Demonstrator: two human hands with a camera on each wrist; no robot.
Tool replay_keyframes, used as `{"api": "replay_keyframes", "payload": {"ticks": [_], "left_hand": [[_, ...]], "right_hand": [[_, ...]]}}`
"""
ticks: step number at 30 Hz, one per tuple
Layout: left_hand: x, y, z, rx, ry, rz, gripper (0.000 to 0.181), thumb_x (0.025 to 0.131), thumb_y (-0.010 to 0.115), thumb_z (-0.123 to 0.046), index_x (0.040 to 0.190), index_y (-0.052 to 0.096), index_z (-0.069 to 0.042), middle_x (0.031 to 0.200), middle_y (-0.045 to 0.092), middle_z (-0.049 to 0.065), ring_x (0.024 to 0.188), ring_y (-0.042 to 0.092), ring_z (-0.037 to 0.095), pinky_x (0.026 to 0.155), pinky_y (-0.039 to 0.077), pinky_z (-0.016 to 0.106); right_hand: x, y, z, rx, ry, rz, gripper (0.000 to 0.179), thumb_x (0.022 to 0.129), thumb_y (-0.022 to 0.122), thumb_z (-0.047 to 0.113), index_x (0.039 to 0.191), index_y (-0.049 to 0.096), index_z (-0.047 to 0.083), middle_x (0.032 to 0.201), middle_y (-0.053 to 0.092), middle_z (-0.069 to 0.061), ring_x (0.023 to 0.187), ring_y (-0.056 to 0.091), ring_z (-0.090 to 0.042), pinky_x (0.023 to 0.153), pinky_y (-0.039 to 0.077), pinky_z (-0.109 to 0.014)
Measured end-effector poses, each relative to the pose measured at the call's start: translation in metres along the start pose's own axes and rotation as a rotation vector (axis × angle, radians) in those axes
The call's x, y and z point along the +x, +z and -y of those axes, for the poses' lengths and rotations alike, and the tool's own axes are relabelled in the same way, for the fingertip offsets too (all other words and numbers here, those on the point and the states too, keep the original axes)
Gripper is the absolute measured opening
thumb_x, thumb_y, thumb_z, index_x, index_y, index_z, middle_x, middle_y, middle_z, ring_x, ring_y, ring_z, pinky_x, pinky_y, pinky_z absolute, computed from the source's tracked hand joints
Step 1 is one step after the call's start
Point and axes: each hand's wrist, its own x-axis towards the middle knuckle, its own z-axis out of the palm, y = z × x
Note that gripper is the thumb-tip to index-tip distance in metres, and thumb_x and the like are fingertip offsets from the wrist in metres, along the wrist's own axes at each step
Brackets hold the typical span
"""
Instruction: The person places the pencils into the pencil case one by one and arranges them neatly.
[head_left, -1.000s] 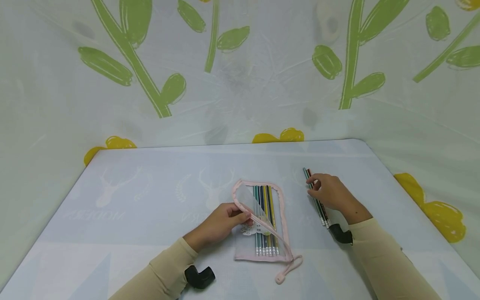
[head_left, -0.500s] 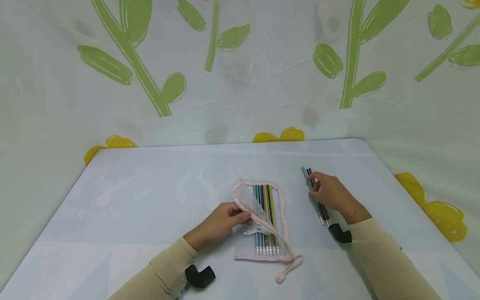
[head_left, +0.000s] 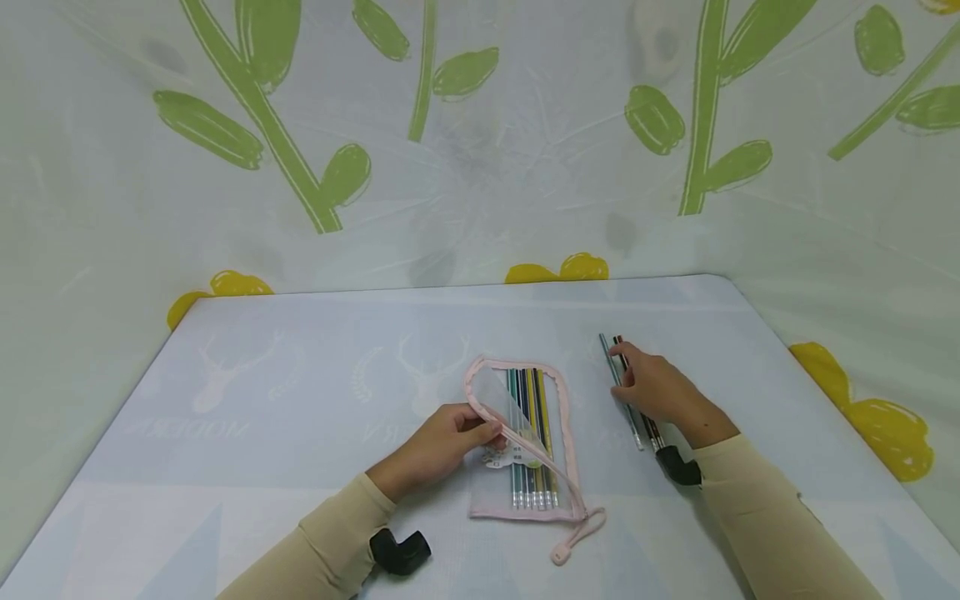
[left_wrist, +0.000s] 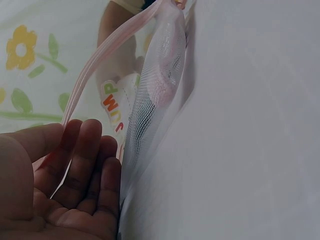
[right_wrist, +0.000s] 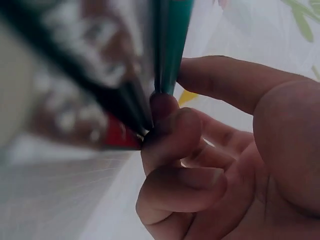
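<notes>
My left hand [head_left: 438,440] pinches the pink zipper edge of a see-through mesh pencil case [head_left: 567,429], lifting its open flap. Several pencils [head_left: 542,400] in teal, black and yellow lie side by side in the case. In the left wrist view, thumb and forefinger hold the pink edging, beside the mesh [left_wrist: 150,100]. To the right of the case, my right hand [head_left: 660,390] pinches a teal pencil [head_left: 606,350]. Its barrel also shows between thumb and fingers in the right wrist view [right_wrist: 176,47]. Dark pencils [head_left: 652,430] lie partly beneath that hand, against its curled fingers; their number is unclear.
A pink pull loop [head_left: 573,546] hangs from the case's near right corner onto the pale patterned tabletop [head_left: 300,392]. Black wrist-worn pieces stick out by the left cuff [head_left: 400,553] and right cuff [head_left: 678,467]. A flower-printed curtain [head_left: 525,167] rises behind the table.
The teal pencil has shifted left, away from the dark pencils, as my right fingers spread slightly. My left hand and the pencil case stay in place.
</notes>
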Motion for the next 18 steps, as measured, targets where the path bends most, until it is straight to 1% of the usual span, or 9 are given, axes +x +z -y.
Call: {"api": "replay_keyframes", "payload": {"ticks": [3, 8, 12, 18], "left_hand": [[0.0007, 0.0002, -0.0001, -0.005, 0.0, 0.003, 0.028, 0.103, 0.057, -0.023, 0.114, 0.068, 0.0, 0.103, 0.074, 0.013, 0.1, 0.067, 0.011, 0.095, 0.049, 0.025], [0.0011, 0.0, -0.0001, -0.005, 0.0, 0.006, 0.028, 0.103, 0.057, -0.023, 0.115, 0.068, 0.0, 0.103, 0.074, 0.013, 0.1, 0.067, 0.011, 0.095, 0.048, 0.025], [0.0005, -0.0004, 0.0001, -0.002, 0.0, 0.001, 0.028, 0.103, 0.057, -0.023, 0.114, 0.068, 0.0, 0.102, 0.074, 0.012, 0.099, 0.066, 0.01, 0.095, 0.048, 0.025], [-0.0001, 0.0, 0.0008, 0.004, -0.008, -0.002, 0.029, 0.103, 0.056, -0.025, 0.114, 0.068, -0.001, 0.101, 0.074, 0.011, 0.1, 0.067, 0.011, 0.097, 0.048, 0.027]], "right_hand": [[-0.0015, -0.0001, 0.0017, -0.017, -0.018, 0.033, 0.057, 0.095, 0.064, 0.009, 0.145, 0.038, 0.0, 0.084, 0.063, -0.009, 0.064, 0.052, -0.016, 0.056, 0.044, -0.029], [-0.0031, 0.002, 0.003, -0.041, -0.033, 0.066, 0.054, 0.098, 0.056, 0.008, 0.147, 0.033, 0.004, 0.074, 0.056, -0.004, 0.055, 0.048, -0.014, 0.051, 0.041, -0.029], [-0.0016, 0.0041, 0.0036, -0.025, -0.017, 0.059, 0.058, 0.096, 0.056, 0.009, 0.149, 0.031, 0.005, 0.073, 0.054, -0.004, 0.055, 0.048, -0.014, 0.05, 0.041, -0.028], [-0.0006, 0.0044, 0.002, 0.021, -0.026, 0.014, 0.064, 0.09, 0.059, 0.006, 0.147, 0.032, 0.001, 0.077, 0.056, -0.005, 0.06, 0.048, -0.015, 0.052, 0.042, -0.029]]}}
